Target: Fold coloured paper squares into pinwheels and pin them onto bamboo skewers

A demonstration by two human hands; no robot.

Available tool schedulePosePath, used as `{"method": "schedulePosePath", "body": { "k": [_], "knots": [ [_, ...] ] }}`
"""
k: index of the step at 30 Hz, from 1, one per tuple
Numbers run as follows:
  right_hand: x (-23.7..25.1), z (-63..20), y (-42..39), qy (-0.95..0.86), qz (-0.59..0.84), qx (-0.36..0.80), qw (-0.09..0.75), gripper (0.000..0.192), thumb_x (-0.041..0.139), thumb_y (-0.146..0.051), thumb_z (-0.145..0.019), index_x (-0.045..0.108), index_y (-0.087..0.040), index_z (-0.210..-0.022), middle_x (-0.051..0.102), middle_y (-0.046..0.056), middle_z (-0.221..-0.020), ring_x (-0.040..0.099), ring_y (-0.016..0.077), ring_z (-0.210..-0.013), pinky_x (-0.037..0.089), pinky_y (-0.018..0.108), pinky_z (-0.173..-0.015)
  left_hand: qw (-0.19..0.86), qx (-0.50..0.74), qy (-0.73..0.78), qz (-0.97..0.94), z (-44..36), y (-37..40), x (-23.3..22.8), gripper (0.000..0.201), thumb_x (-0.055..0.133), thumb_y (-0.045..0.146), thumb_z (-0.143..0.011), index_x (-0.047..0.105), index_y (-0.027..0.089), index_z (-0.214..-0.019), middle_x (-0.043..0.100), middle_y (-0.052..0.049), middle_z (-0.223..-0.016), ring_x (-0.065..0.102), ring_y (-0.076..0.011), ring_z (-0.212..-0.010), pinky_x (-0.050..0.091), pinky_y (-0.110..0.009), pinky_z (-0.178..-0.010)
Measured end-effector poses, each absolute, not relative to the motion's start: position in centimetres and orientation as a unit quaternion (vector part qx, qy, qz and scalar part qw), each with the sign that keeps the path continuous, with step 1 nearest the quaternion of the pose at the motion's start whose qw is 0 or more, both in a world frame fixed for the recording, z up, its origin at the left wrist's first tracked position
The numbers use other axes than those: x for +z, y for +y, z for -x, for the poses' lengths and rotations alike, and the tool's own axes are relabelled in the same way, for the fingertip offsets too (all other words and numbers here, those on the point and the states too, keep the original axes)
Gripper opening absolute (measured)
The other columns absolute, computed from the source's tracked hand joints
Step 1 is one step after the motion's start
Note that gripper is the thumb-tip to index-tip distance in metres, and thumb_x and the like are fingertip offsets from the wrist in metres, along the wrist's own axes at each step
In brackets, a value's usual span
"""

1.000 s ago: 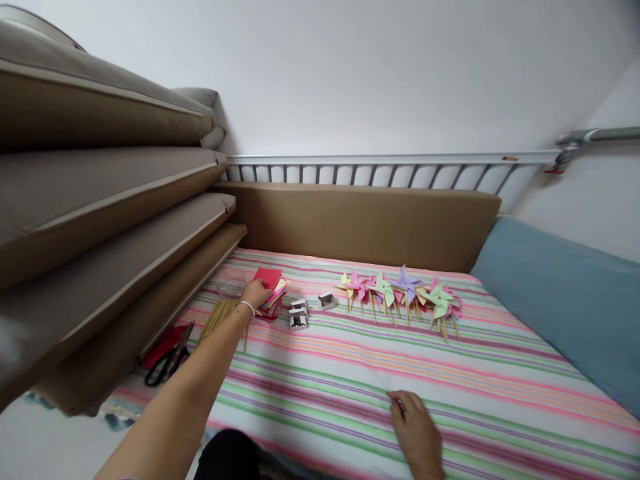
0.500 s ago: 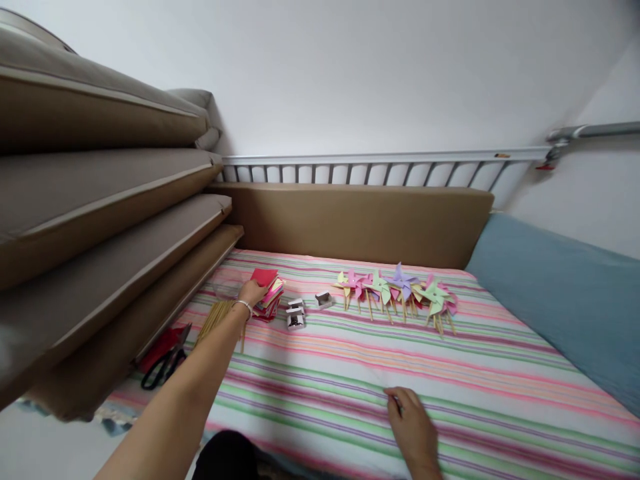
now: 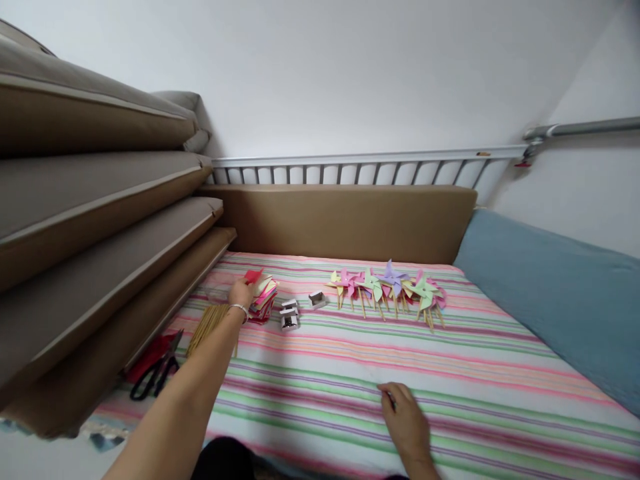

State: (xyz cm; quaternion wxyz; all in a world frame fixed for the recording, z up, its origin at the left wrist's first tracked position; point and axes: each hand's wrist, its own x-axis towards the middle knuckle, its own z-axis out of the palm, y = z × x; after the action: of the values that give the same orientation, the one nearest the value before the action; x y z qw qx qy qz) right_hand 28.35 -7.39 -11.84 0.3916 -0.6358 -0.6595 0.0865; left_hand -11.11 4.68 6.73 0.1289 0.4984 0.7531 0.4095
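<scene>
Now left hand pinching red sheet off paper stack, right hand flat, holding nothing, small boxes nearby

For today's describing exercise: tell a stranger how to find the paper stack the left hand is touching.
On the striped bedsheet, look near the stacked brown cushions. The left hand rests on a stack of coloured paper squares, red sheet uppermost. Unlike the folded paper pinwheels to its right, these sheets have no sticks.
</scene>
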Motion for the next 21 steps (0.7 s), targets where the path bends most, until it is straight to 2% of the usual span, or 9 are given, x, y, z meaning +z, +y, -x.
{"method": "schedulePosePath", "body": {
  "k": [3, 6, 7, 8, 10, 12, 14, 17, 21],
  "knots": [
    [-11.6, -28.8, -7.5, -0.648, 0.628, 0.11, 0.416, 0.023, 0.046, -0.034, -0.076, 0.066, -0.022, -0.077, 0.064, 0.006, -0.084, 0.061, 0.0219, -0.079, 0.049, 0.035, -0.073, 0.099, 0.501, 0.731, -0.452, 11.3, 3.7, 7.6, 0.02, 0.054, 0.026, -0.08, 0.065, 0.011, -0.088, 0.065, -0.014, -0.1, 0.056, -0.0268, -0.103, 0.043, -0.035, -0.086],
    [-10.2, -28.3, -7.1, -0.607, 0.614, 0.142, 0.484, 0.024, 0.049, -0.037, -0.073, 0.067, -0.021, -0.076, 0.065, 0.007, -0.084, 0.061, 0.0234, -0.08, 0.049, 0.037, -0.075, 0.075, 0.592, 0.684, -0.42, 10.3, 1.7, 8.2, 0.022, 0.053, 0.028, -0.079, 0.064, 0.015, -0.092, 0.062, -0.011, -0.114, 0.053, -0.0224, -0.109, 0.042, -0.03, -0.088],
    [-9.2, -27.6, -6.8, -0.586, 0.608, 0.16, 0.511, 0.024, 0.05, -0.037, -0.072, 0.067, -0.021, -0.076, 0.065, 0.008, -0.084, 0.061, 0.0239, -0.081, 0.048, 0.038, -0.076, 0.081, 0.614, 0.668, -0.413, 9.5, 0.8, 8.2, 0.024, 0.053, 0.031, -0.079, 0.064, 0.015, -0.093, 0.064, -0.01, -0.111, 0.057, -0.0212, -0.104, 0.044, -0.029, -0.084],
    [-8.1, -26.5, -6.4, -0.562, 0.605, 0.185, 0.533, 0.025, 0.051, -0.038, -0.073, 0.068, -0.02, -0.078, 0.065, 0.009, -0.087, 0.06, 0.0243, -0.083, 0.048, 0.038, -0.076, 0.108, 0.642, 0.642, -0.405, 8.6, -0.2, 8.0, 0.025, 0.053, 0.033, -0.079, 0.064, 0.017, -0.093, 0.067, -0.007, -0.101, 0.061, -0.0191, -0.093, 0.046, -0.028, -0.078],
    [-5.3, -23.6, -5.4, -0.522, 0.577, 0.272, 0.566, 0.024, 0.057, -0.039, -0.071, 0.067, -0.02, -0.082, 0.065, 0.009, -0.091, 0.059, 0.0254, -0.089, 0.047, 0.038, -0.079, 0.324, 0.749, 0.48, -0.322, 6.2, -1.9, 7.2, 0.02, 0.065, 0.031, -0.07, 0.065, 0.017, -0.084, 0.07, -0.003, -0.082, 0.064, -0.0159, -0.075, 0.048, -0.026, -0.069],
    [-2.7, -20.0, -4.0, -0.468, 0.531, 0.422, 0.567, 0.029, 0.065, -0.041, -0.068, 0.066, -0.021, -0.088, 0.066, 0.008, -0.095, 0.059, 0.0254, -0.092, 0.047, 0.037, -0.078, 0.505, 0.735, 0.37, -0.26, 3.9, -3.1, 6.0, 0.015, 0.072, 0.024, -0.063, 0.065, 0.016, -0.074, 0.069, -0.001, -0.073, 0.063, -0.0125, -0.067, 0.048, -0.023, -0.066],
    [-1.0, -16.9, -2.5, -0.379, 0.446, 0.584, 0.562, 0.036, 0.065, -0.048, -0.068, 0.064, -0.023, -0.094, 0.067, 0.007, -0.096, 0.061, 0.0236, -0.09, 0.048, 0.036, -0.075, 0.61, 0.692, 0.317, -0.221, 2.0, -3.5, 4.7, 0.011, 0.072, 0.019, -0.062, 0.065, 0.016, -0.07, 0.071, -0.001, -0.074, 0.064, -0.0119, -0.069, 0.049, -0.023, -0.068],
    [-0.1, -14.4, -0.6, -0.279, 0.334, 0.726, 0.533, 0.042, 0.057, -0.061, -0.071, 0.063, -0.025, -0.093, 0.069, 0.005, -0.094, 0.063, 0.0212, -0.082, 0.049, 0.036, -0.071, 0.662, 0.643, 0.322, -0.21, 0.6, -2.6, 2.6, 0.011, 0.071, 0.018, -0.064, 0.065, 0.015, -0.072, 0.072, -0.003, -0.078, 0.065, -0.014, -0.072, 0.05, -0.027, -0.071],
    [-0.3, -14.5, 0.7, -0.258, 0.305, 0.744, 0.536, 0.059, 0.044, -0.073, -0.071, 0.063, -0.023, -0.096, 0.069, 0.006, -0.097, 0.063, 0.0213, -0.083, 0.048, 0.034, -0.067, 0.629, 0.637, 0.385, -0.223, 0.2, -1.0, 0.7, 0.013, 0.074, 0.019, -0.061, 0.064, 0.014, -0.067, 0.07, -0.002, -0.067, 0.063, -0.0126, -0.063, 0.05, -0.025, -0.065]
  ]
}}
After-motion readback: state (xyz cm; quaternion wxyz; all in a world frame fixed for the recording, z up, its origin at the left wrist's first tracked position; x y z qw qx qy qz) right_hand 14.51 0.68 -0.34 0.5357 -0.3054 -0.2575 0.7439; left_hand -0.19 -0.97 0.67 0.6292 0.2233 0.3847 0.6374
